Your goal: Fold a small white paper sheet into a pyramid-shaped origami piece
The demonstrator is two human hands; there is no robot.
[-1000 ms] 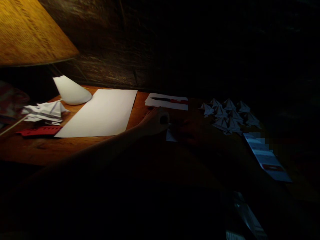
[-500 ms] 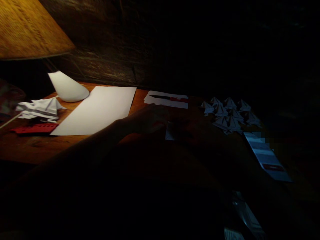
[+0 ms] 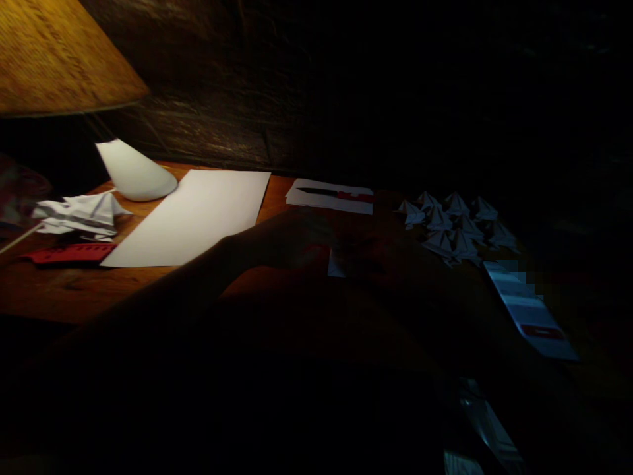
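In the dim middle of the table, a small folded piece of white paper [image 3: 337, 265] lies between my hands, only its lower left part catching light. My left hand [image 3: 301, 236] is closed, its fingers curled at the paper's upper left edge. Deep shadow swallows my right hand [image 3: 380, 254], which is over the paper's right side; its fingers cannot be made out. Just beyond the hands, a knife [image 3: 341, 194] with a dark blade and red handle rests on a stack of cut white paper [image 3: 316, 204].
Several folded paper shapes [image 3: 455, 227] stand at the right, near a bluish lit strip [image 3: 524, 307]. Left are a large white sheet [image 3: 198, 211], a lamp with a white base [image 3: 136, 171] and yellow shade [image 3: 59, 59], crumpled-looking folded paper [image 3: 84, 214] and a red object [image 3: 72, 253].
The back of my left hand has lowered slightly at the paper. The other objects look the same.
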